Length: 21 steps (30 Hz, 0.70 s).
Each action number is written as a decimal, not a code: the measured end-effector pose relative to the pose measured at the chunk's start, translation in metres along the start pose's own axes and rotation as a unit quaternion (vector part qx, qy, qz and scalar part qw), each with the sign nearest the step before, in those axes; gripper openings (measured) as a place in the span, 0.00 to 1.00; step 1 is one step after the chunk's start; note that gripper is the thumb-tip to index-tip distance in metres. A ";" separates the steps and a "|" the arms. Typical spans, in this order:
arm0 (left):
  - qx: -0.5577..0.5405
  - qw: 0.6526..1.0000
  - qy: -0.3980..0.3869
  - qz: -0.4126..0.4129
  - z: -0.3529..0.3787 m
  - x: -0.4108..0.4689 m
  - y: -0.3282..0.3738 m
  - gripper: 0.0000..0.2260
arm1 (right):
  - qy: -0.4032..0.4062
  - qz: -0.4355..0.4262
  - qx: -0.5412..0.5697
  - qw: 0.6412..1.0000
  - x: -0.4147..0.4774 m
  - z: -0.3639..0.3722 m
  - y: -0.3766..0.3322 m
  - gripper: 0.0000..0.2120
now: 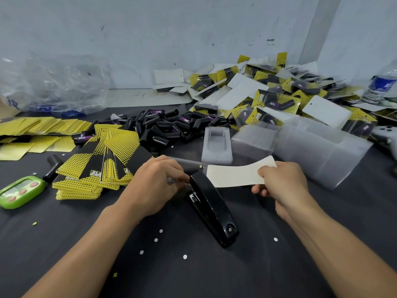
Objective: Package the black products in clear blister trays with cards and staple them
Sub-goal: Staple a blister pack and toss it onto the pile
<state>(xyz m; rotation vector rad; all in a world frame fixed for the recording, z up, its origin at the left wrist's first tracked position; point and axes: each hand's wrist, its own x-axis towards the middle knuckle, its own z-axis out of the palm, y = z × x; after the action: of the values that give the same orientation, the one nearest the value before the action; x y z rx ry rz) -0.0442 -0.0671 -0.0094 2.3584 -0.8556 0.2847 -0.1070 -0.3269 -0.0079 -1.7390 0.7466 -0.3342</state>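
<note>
Right hand (283, 179) pinches the right end of the pack (234, 176), thumb on top, fingers under; the white card back faces up. Left hand (154, 186) is curled round the pack's left end. The pack is held between the hands, long axis left to right. Stapler (210, 207) lies on the table, long axis near-right to far-left, nose pointing away and meeting the pack's left edge. Left hand is nearer the nose. Likely next: seat that edge, press. Loose black products (163, 127) lie beyond.
</note>
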 end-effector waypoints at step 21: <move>-0.044 0.997 -0.062 -0.012 -0.003 0.003 -0.004 0.15 | 0.021 0.006 0.065 0.998 -0.010 0.016 0.015 0.13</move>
<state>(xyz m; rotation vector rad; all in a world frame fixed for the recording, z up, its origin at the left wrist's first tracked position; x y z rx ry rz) -0.0393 -0.0638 -0.0079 2.3205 -0.8778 0.0900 -0.1104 -0.3106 -0.0254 -1.6080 0.7487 -0.4042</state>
